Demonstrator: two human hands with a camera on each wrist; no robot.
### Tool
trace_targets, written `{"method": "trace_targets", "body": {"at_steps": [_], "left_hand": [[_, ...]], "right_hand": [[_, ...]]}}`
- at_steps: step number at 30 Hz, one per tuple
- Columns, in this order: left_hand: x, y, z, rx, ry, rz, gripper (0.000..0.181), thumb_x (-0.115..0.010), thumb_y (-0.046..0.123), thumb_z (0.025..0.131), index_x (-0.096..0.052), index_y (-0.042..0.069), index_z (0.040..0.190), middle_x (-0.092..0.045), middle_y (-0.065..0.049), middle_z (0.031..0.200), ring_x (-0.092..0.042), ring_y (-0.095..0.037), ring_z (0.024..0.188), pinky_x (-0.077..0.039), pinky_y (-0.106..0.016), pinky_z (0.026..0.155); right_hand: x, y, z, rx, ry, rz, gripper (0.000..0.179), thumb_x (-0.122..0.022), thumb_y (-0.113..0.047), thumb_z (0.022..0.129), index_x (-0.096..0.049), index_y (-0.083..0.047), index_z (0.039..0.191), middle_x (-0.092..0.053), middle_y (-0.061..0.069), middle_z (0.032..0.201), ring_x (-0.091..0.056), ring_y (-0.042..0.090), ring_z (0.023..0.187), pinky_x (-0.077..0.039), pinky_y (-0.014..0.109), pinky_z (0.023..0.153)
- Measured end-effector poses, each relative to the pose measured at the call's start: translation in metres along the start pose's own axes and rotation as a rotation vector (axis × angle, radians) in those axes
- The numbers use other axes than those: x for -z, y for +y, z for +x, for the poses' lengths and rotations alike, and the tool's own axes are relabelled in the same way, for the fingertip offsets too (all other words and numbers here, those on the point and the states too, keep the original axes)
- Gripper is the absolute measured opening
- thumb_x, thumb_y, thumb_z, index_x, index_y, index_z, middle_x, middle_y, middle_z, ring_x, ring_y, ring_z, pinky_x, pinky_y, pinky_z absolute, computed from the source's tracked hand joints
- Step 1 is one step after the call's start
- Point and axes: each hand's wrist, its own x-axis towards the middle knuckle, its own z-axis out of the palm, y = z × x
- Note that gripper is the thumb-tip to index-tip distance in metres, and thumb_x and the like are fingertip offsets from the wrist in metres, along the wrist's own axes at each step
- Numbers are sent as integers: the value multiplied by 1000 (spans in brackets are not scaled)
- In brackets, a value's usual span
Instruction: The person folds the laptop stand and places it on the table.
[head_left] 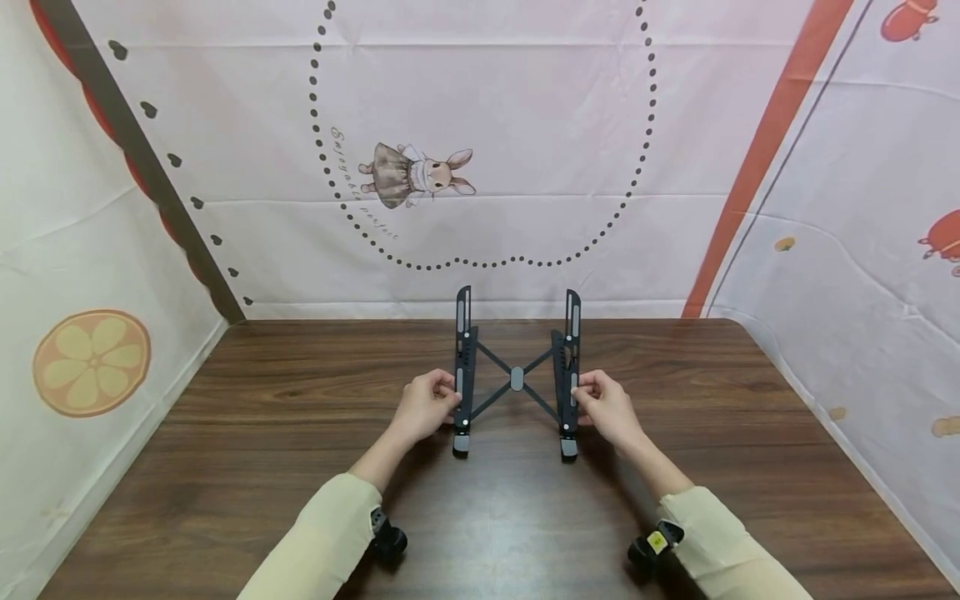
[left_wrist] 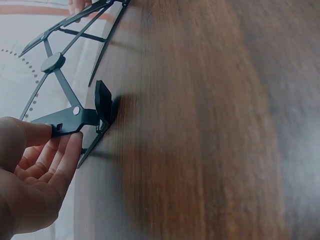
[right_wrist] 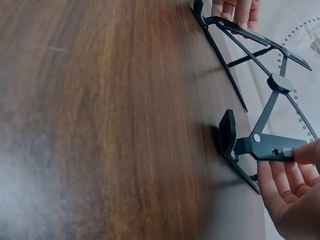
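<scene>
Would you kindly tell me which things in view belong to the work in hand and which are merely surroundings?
In the work:
- black stand with crossed bars and grey oval hub
- left hand, gripping its left side
- right hand, gripping its right side

Surroundings:
- brown wood-grain table, supporting the stand
- pale printed cloth backdrop
- black wrist-worn cameras

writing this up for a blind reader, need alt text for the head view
A black folding laptop stand stands unfolded on a wood-grain table, with a left hand and right hand pinching opposite side rails. Behind is rabbit-print cloth.
</scene>
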Motion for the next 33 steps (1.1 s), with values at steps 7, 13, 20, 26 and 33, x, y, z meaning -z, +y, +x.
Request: {"method": "trace_targets", "body": {"at_steps": [7, 13, 20, 26, 33], "left_hand": [[6, -3, -3, 7, 15, 11, 17, -61, 2, 85, -59, -1, 101, -66, -8, 81, -64, -15, 62, -54, -26, 55], [11, -5, -6, 11, 27, -3, 17, -62, 0, 84, -58, -2, 100, -66, -9, 80, -64, -16, 62, -54, -26, 55], [18, -9, -8, 15, 38, -2, 18, -61, 0, 85, -58, -3, 102, -66, -10, 81, -64, -15, 67, -54, -26, 57], [24, -12, -9, 20, 42, -6, 17, -61, 0, 85, -58, 0, 101, -66, -10, 81, -64, -15, 65, -55, -27, 57], [31, -13, -10, 25, 26, -1, 19, -60, 1, 86, -57, 2, 105, -66, -11, 82, -65, -16, 66, -55, -28, 59]], "right_hand": [[-6, -4, 1, -6, -2, -3, 23, -52, -10, 92, -52, 1, 112, -56, 13, 97, -58, 19, 78, -55, 36, 69], [-11, -6, 3, 11, -3, -2, 21, -54, -9, 91, -54, 0, 109, -56, 11, 94, -58, 19, 78, -55, 36, 68], [-19, -9, 5, 33, -3, 21, 19, -54, -8, 90, -56, 0, 107, -57, 12, 91, -59, 18, 73, -55, 37, 66], [-26, -12, 7, 45, -3, 20, 18, -54, -9, 90, -56, 0, 106, -56, 11, 91, -59, 19, 72, -55, 36, 64], [-31, -14, 9, 41, -8, 18, 17, -54, -10, 90, -56, -2, 105, -55, 10, 91, -59, 21, 75, -55, 36, 66]]}}
